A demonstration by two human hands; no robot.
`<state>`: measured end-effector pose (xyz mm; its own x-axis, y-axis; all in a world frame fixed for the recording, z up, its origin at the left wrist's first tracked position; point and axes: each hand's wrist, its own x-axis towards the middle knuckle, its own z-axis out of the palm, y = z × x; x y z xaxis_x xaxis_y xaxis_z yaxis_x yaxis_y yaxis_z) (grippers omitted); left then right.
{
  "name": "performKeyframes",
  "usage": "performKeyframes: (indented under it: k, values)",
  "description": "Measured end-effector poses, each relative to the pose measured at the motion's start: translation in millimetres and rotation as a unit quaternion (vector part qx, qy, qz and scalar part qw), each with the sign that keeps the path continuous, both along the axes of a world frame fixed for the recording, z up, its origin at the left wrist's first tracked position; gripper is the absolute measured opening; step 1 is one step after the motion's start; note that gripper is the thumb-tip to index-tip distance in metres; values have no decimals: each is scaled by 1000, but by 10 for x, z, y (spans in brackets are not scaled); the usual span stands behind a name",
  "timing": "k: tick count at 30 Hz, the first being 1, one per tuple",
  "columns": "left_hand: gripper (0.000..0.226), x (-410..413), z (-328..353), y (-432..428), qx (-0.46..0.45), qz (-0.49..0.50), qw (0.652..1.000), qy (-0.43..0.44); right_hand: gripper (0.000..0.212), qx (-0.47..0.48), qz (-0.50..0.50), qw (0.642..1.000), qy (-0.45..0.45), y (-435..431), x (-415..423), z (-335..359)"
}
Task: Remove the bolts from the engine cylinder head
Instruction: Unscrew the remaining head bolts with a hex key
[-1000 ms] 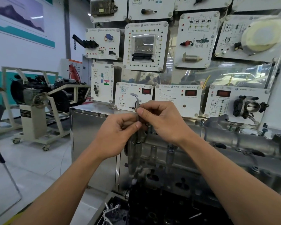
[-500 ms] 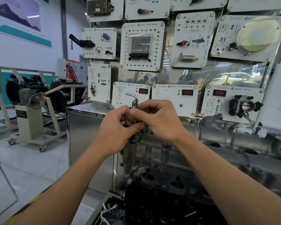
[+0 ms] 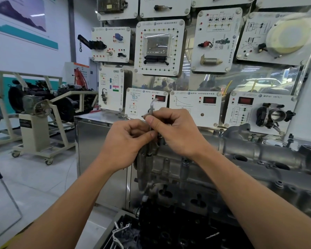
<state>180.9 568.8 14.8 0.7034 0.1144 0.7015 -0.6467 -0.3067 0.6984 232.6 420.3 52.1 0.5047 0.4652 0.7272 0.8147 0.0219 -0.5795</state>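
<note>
At the far left an engine on a wheeled stand (image 3: 34, 112) stands on the floor, well apart from the work. Next comes a steel cabinet (image 3: 97, 141), whose right side meets the left end of the engine cylinder head (image 3: 241, 155). Over that left end, the left hand (image 3: 126, 142) has its fingers curled in, with the thumb tip pressed against the shaft of a bent metal key (image 3: 152, 105). The key's short arm rises above both hands. Just beside it and touching the left thumb, the right hand (image 3: 178, 130) pinches the same shaft between thumb and forefinger, the other fingers folded under. The shaft runs down towards the head's left corner; the bolt there is hidden by the fingers. The head stretches away to the right edge, below wall panels, one carrying a throttle body (image 3: 275, 115)
</note>
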Motion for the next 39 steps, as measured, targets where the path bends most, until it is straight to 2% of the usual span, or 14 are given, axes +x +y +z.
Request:
performKeyframes:
  k: [7,13,16,19,22,25,28,31,37,39]
  values:
    - [35,32,43,-76,3,65,998,-25,17,54,-30,997,38,-3,3,11]
    - [30,55,74,-77,37,78,996,-19,12,20,-20,999,33,6,12,-2]
    - [25,54,70,-60,57,73,996,-8,2,5,-9,1000,23,0,14,0]
    - [13,14,10,15,49,2,999,11,10,-22,0,1000,23,-1,15,3]
    - [27,-41,-58,52,52,-69,996,23,15,-49,6,999,18,18,7,9]
    - [24,-29,-74,20,36,-44,998,10,14,-43,19,998,30,14,9,3]
    - [8,20,-81,-24,9,14,1000,-7,6,8,17,999,27,-21,14,6]
    - [15,37,-76,-63,-1,36,999,-18,11,45,15,998,42,-33,9,10]
    - [18,30,-12,-81,13,54,998,-2,12,48,3,998,40,-13,21,15]
    - [11,22,14,-33,8,8,1000,24,14,29,15,999,34,-15,27,4]
